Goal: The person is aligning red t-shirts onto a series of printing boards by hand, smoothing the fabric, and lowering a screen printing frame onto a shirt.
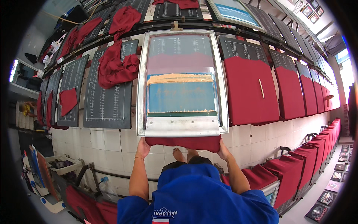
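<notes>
My left hand [142, 148] and my right hand [224, 150] are at the two near corners of a dark red cloth [182, 142]. Their fingers are closed at its edges, with the fingertips partly hidden. The cloth hangs out from under a silver-framed printing screen [141, 82] in front of me. On the screen's blue mesh lies a band of light orange ink [179, 78]. A wide silver squeegee [182, 123] with a dark green blade rests across the near end of the frame. Through the far mesh, the board and red cloth below show faintly.
A board [246, 48] to the right carries smooth red cloth with a thin pale stick [261, 88] on it. Left of the screen, a crumpled red cloth [117, 67] lies on another board [108, 108]. Red-covered boards [287, 171] line up behind my right side.
</notes>
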A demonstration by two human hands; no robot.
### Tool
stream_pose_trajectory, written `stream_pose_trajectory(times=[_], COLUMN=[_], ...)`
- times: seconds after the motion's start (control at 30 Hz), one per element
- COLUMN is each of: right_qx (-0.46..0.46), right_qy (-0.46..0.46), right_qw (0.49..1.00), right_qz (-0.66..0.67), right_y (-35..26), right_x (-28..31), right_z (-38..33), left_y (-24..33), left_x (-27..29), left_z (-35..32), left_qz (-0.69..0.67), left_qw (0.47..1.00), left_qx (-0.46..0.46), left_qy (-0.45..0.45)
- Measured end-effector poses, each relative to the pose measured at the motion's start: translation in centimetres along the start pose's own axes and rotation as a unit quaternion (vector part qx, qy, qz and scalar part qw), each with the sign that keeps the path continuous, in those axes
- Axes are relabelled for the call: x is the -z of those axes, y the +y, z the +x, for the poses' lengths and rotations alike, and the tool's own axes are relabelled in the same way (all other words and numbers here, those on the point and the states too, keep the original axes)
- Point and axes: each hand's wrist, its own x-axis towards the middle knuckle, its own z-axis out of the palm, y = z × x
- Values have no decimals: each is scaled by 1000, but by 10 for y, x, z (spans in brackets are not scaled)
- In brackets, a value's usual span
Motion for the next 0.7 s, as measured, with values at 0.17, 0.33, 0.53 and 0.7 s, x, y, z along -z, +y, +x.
stream_pose_trajectory(times=[0.17,0.33,0.53,0.7], right_qx=[-18,-28,58,148], right_qy=[-19,47,176,312], right_qw=[990,987,982,929], right_qz=[-137,-154,31,-133], right_y=[13,27,39,78], right_x=[19,19,-14,-6], right_z=[-67,-144,-181,-172], left_y=[24,42,29,17], left_x=[-1,40,72,74], left_z=[-85,-184,-251,-255], left_qz=[158,187,124,105], left_qw=[971,956,973,980], left_qx=[177,226,192,157], left_qy=[-17,-11,35,63])
